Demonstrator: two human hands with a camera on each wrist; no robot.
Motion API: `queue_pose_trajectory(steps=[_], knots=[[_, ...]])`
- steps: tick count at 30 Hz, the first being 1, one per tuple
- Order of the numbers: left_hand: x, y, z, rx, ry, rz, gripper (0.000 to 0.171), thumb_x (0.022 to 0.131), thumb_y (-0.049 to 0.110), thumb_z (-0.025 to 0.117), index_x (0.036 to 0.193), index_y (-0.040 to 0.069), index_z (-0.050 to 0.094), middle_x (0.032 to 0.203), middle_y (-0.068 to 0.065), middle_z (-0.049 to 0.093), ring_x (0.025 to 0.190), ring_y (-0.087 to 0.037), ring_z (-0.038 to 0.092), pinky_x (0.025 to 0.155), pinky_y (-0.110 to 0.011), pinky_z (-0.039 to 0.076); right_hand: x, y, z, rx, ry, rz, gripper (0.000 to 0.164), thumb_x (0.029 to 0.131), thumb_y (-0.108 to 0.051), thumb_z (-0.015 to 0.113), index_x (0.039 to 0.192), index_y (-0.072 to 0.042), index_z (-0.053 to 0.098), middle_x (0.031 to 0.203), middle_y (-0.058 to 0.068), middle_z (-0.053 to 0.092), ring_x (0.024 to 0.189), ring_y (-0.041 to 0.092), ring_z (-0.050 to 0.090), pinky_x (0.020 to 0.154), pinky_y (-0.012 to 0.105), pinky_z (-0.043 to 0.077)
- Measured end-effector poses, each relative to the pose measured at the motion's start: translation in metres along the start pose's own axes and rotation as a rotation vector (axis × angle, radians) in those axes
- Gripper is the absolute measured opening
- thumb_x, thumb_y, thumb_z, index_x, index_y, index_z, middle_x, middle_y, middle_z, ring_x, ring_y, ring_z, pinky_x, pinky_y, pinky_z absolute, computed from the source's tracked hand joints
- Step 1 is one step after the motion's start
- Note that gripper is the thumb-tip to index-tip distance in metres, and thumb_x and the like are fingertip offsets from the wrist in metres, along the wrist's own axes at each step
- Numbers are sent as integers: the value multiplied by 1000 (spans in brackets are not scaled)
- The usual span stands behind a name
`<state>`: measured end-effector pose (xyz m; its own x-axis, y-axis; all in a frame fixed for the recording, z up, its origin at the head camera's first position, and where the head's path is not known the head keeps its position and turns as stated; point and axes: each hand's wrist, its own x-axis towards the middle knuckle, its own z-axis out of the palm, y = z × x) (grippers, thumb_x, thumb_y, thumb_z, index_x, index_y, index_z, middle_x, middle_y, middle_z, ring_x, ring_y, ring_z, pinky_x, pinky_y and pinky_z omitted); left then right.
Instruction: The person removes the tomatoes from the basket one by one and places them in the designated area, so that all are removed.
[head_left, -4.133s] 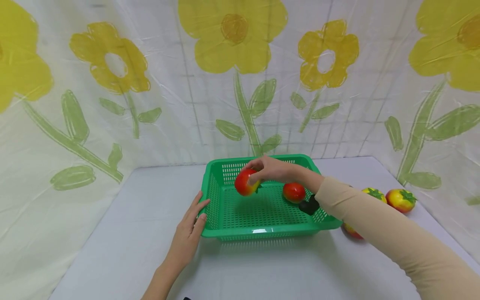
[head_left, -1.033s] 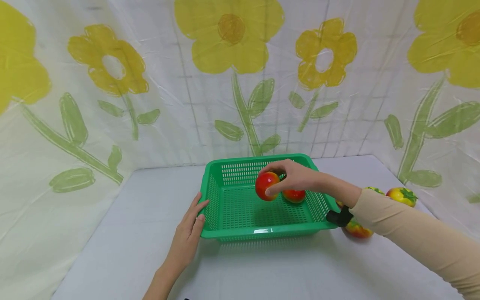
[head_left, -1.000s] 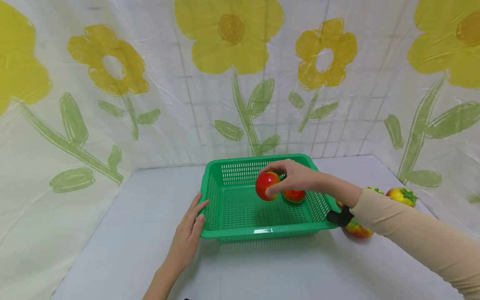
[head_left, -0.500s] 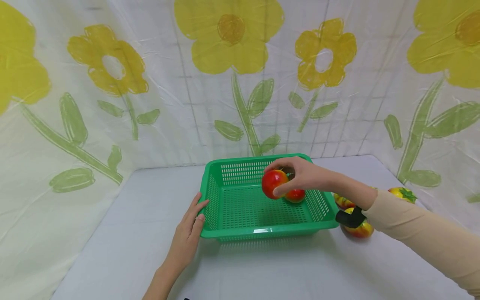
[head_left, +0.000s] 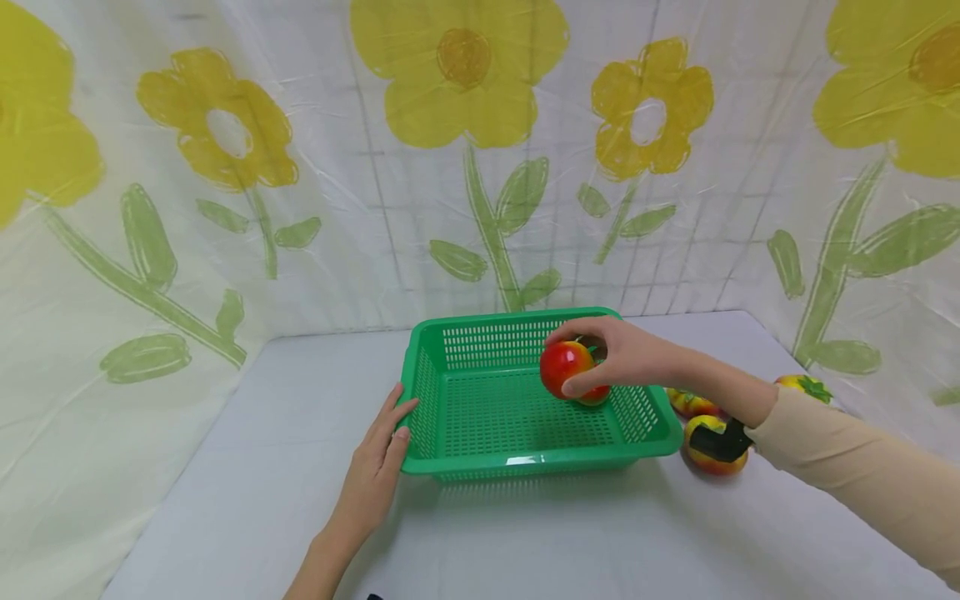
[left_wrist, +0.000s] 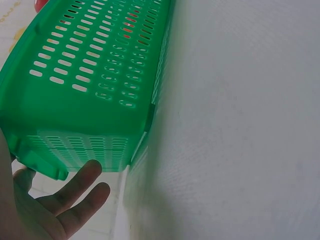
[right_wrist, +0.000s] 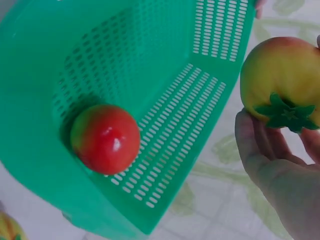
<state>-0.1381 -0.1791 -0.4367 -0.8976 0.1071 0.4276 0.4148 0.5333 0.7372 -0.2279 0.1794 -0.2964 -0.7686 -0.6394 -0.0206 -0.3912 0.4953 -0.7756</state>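
Observation:
My right hand (head_left: 637, 358) grips a red and yellow tomato (head_left: 562, 368) with a green leafy top, holding it up above the basket. In the right wrist view, the tomato's yellow side and green star of leaves face the camera, with fingers and thumb around it. A green plastic basket (head_left: 540, 461) with slotted walls stands on the table. Inside it lies another red tomato (left_wrist: 129, 25) (right_wrist: 106, 139), mostly covered by the held one in the head view. My left hand (head_left: 375, 467) rests at the basket's left rim, its fingers extended along the outside.
Several red and yellow tomatoes lie on the white table (head_left: 315, 433) to the basket's right, including one near tomato (head_left: 716, 462) and one farther tomato (head_left: 802, 386). The right forearm partly covers them. A flower-printed curtain (head_left: 345, 250) hangs behind the table.
My right hand has carried the held tomato rightward over the basket, so it now overlaps the tomato inside. The left hand and the basket have stayed where they were.

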Motion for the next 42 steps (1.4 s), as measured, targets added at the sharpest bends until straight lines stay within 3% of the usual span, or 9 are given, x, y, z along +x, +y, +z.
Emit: queue_pose_trajectory(steps=[7, 21, 29, 42], knots=[[0, 2, -1, 3, 2, -1, 41, 108, 23, 39, 149, 16, 44, 161, 6, 21, 145, -16, 20, 108, -55, 29, -9, 0, -7, -26, 46, 28, 57, 81, -34, 82, 131, -18, 59, 123, 5, 57, 107, 28, 55, 78, 37, 54], [0, 0, -1, 0, -4, -8, 41, 109, 22, 38, 149, 18, 43, 161, 9, 19, 145, -14, 18, 109, -54, 28, -25, 3, -16, -29, 84, -16, 60, 82, -33, 82, 133, -14, 58, 121, 3, 60, 103, 26, 58, 81, 39, 54], [0, 1, -1, 5, -2, -9, 41, 109, 22, 38, 149, 17, 43, 161, 13, 18, 145, -14, 19, 109, -53, 28, -36, 7, -24, -26, 107, -14, 55, 83, -30, 82, 131, -20, 58, 121, 1, 61, 104, 27, 58, 81, 42, 54], [0, 1, 0, -15, -11, -7, 42, 109, 23, 38, 150, 17, 43, 162, 5, 20, 145, -15, 18, 108, -55, 30, -56, 9, -28, -116, 239, 6, 56, 82, -34, 81, 131, -19, 58, 120, 2, 59, 102, 25, 56, 77, 37, 54]])
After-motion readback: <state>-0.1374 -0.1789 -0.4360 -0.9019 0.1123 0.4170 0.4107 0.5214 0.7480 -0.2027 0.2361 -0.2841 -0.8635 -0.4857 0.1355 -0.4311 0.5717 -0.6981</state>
